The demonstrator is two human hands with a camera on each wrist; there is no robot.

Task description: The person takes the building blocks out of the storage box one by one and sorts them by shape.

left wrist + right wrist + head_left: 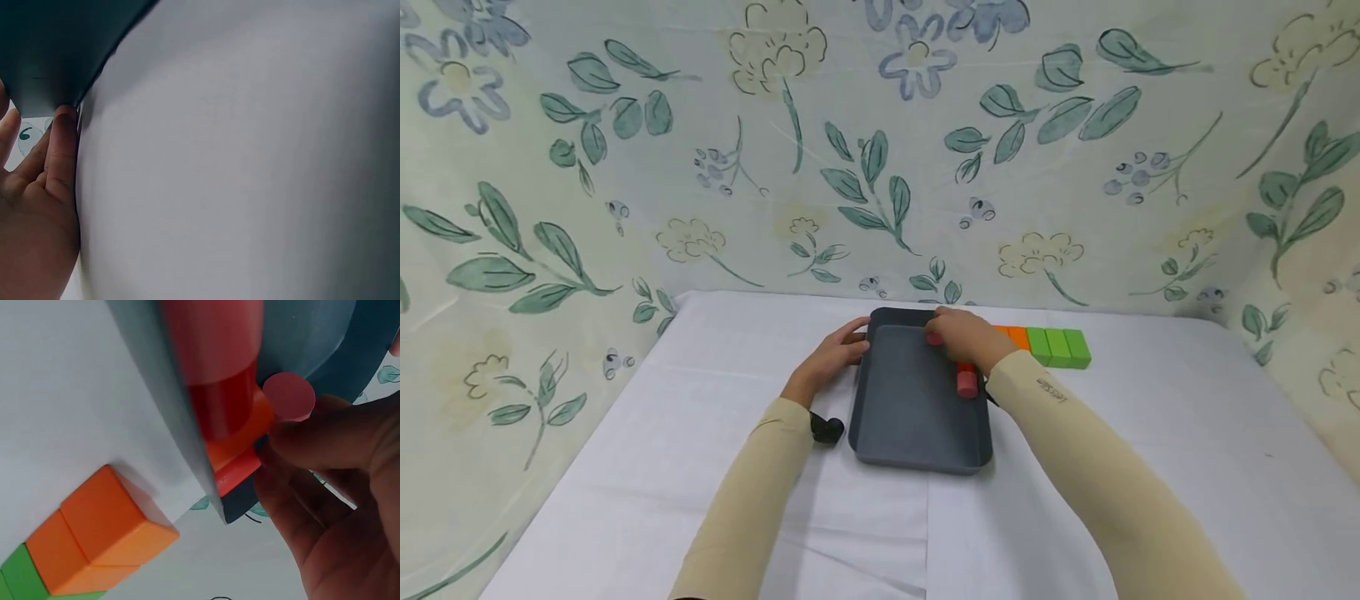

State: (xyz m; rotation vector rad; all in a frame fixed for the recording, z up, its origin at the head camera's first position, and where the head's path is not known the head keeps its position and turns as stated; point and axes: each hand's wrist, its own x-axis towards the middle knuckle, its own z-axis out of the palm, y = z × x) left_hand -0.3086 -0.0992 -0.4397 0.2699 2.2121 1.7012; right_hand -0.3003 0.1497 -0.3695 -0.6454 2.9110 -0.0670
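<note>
A dark grey rectangular tray (917, 417) lies on the white table. My left hand (831, 358) rests against the tray's left side, its extended fingers (62, 147) touching the outer wall in the left wrist view. Over the tray's far right corner, my right hand (966, 333) pinches a small red cylinder (289, 395) between thumb and fingers. Along the inside of the right wall are another red cylinder (967, 385), an orange piece (250, 431) and a red piece (237, 472). My right hand and wrist partly hide this row in the head view.
Just right of the tray stands a row of blocks, with orange blocks (1018, 337) nearest it and several green blocks (1058, 346) beyond. A small black object (827, 430) shows at my left wrist. A flowered cloth (880, 150) hangs behind the table.
</note>
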